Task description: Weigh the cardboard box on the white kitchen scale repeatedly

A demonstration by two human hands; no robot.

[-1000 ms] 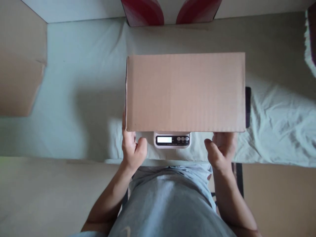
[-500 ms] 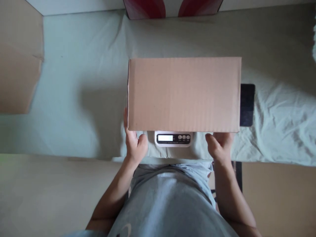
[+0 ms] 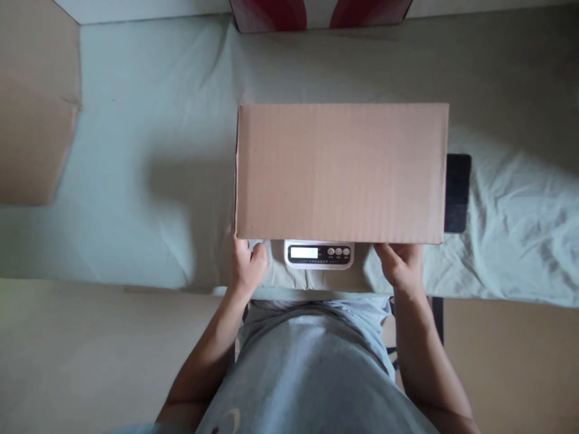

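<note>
A plain brown cardboard box [image 3: 341, 172] covers most of a white kitchen scale [image 3: 289, 264], whose lit display and buttons show at the box's near edge. My left hand [image 3: 248, 265] grips the box at its near left corner, fingers hidden under it and thumb just in front. Toward the near right corner, my right hand [image 3: 403, 265] holds the box too, its fingers out of sight beneath. Whether the box touches the scale's plate cannot be seen. A black phone-like slab [image 3: 458, 193] sticks out past the box's right side.
A pale green cloth [image 3: 520, 259] with wrinkles covers the table. At the far left stands another brown cardboard piece [image 3: 36, 114]. A red and white box [image 3: 275, 15] stands along the back edge. My body is close to the table's front edge.
The box has shifted slightly right and looks a little larger. My left hand's fingers, partly visible along the box's left side before, are now hidden under it.
</note>
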